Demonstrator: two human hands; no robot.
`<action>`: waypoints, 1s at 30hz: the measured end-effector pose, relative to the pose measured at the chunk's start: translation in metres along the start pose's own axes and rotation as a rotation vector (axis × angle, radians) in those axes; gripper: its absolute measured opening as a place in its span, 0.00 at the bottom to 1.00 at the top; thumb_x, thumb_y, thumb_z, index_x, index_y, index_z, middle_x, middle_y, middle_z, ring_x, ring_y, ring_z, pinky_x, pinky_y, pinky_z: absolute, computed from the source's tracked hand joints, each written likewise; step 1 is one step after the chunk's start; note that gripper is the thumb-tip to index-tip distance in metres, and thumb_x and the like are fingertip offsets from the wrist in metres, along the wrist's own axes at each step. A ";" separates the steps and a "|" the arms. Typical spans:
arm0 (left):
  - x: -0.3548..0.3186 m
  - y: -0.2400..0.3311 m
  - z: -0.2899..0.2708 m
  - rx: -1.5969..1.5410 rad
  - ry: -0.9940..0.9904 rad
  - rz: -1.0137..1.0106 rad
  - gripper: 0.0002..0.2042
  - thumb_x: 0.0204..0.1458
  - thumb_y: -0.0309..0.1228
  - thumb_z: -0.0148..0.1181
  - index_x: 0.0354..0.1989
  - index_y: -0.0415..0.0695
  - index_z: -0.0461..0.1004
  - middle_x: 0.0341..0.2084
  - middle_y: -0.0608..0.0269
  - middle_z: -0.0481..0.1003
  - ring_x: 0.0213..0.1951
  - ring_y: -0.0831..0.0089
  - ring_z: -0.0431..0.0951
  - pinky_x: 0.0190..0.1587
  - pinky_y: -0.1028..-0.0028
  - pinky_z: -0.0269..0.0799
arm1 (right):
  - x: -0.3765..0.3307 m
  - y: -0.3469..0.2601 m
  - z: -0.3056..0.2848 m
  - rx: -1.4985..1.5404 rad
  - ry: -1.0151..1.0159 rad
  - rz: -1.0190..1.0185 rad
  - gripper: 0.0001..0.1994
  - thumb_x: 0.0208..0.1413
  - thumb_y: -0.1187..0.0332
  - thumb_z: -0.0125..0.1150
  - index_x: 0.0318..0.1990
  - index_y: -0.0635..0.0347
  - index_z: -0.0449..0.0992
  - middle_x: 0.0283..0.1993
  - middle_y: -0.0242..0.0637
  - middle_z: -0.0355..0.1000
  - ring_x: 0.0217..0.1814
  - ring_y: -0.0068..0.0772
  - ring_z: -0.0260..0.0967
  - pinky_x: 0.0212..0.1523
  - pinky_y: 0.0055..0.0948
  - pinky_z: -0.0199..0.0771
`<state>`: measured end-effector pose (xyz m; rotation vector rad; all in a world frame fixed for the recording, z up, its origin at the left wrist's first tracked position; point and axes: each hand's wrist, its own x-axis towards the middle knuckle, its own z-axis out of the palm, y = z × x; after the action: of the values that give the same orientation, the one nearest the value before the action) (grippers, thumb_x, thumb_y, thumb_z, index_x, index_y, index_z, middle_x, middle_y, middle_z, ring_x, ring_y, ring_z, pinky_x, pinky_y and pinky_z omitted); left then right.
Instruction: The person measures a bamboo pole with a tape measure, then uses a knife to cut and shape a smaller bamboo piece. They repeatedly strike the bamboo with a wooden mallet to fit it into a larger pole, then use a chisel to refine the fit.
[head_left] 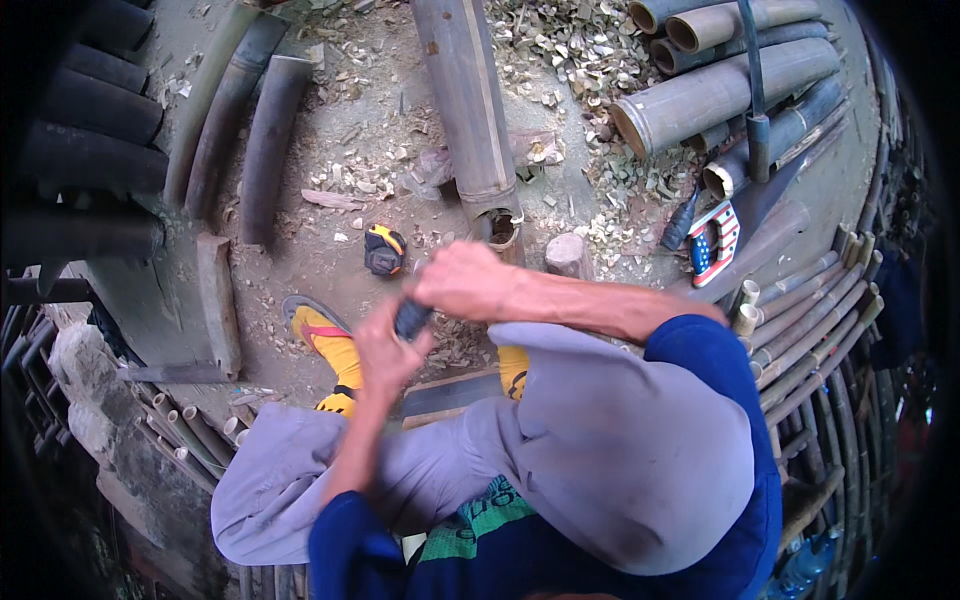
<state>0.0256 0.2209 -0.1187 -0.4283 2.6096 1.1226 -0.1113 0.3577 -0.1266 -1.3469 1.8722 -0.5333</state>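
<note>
Both hands meet in front of my knees around a short black cylindrical thing [412, 319], shaped like a handle; its kind I cannot make out. My left hand [386, 345] is closed around its lower part. My right hand [463, 279] is closed over its upper end, and the fingers hide most of that end. Just beyond my right hand lies a long thick bamboo pole [470, 110], its near end notched open. A black and yellow tape measure [384, 250] rests on the ground left of the pole, near my hands.
A saw handle [712, 243] with stars and stripes lies at the right, beside a dark narrow tool [681, 220]. Cut bamboo pieces [730, 90] are piled at far right, others [272, 150] at left. A wooden stump [568, 256] stands near the pole. Chips litter the ground.
</note>
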 end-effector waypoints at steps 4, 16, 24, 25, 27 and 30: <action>0.002 0.008 -0.017 -0.149 -0.198 -0.412 0.16 0.28 0.32 0.68 0.31 0.41 0.77 0.24 0.49 0.77 0.27 0.54 0.79 0.30 0.64 0.73 | -0.001 0.008 -0.014 -0.019 -0.009 -0.160 0.04 0.46 0.72 0.55 0.30 0.57 0.75 0.22 0.38 0.72 0.25 0.41 0.75 0.22 0.40 0.74; 0.038 0.026 -0.044 0.099 -0.298 -0.355 0.18 0.30 0.33 0.67 0.34 0.43 0.79 0.20 0.53 0.78 0.23 0.60 0.79 0.32 0.64 0.75 | 0.002 0.004 -0.013 0.089 0.011 0.054 0.11 0.44 0.73 0.56 0.38 0.58 0.74 0.26 0.40 0.73 0.30 0.43 0.74 0.26 0.40 0.72; 0.186 0.070 -0.100 0.722 -0.668 0.694 0.09 0.29 0.26 0.61 0.25 0.43 0.75 0.21 0.56 0.76 0.26 0.58 0.78 0.30 0.61 0.75 | 0.018 -0.013 -0.002 0.753 0.799 0.367 0.21 0.43 0.81 0.57 0.47 0.62 0.61 0.33 0.55 0.69 0.37 0.62 0.69 0.33 0.50 0.66; 0.182 0.067 -0.099 0.713 -0.711 0.608 0.10 0.28 0.26 0.60 0.25 0.43 0.75 0.20 0.55 0.76 0.25 0.57 0.78 0.30 0.62 0.75 | 0.012 -0.007 -0.003 0.753 0.671 0.323 0.20 0.43 0.80 0.57 0.47 0.62 0.61 0.32 0.54 0.69 0.36 0.62 0.69 0.32 0.50 0.67; 0.172 0.054 -0.092 0.638 -0.828 0.351 0.11 0.27 0.28 0.62 0.25 0.44 0.76 0.18 0.52 0.75 0.26 0.56 0.79 0.32 0.61 0.76 | 0.002 0.000 -0.006 0.755 0.467 0.265 0.19 0.44 0.79 0.56 0.45 0.62 0.61 0.29 0.54 0.69 0.33 0.62 0.70 0.31 0.49 0.68; 0.112 0.029 -0.075 0.383 -0.673 0.012 0.18 0.27 0.33 0.67 0.33 0.47 0.80 0.21 0.49 0.77 0.26 0.53 0.78 0.36 0.61 0.76 | -0.004 0.008 0.001 0.516 0.106 0.160 0.16 0.47 0.76 0.54 0.45 0.61 0.61 0.25 0.53 0.70 0.29 0.60 0.72 0.28 0.50 0.71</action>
<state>-0.0975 0.1664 -0.0900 0.0515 2.1382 0.5937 -0.1149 0.3642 -0.1322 -0.8360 1.7427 -0.9416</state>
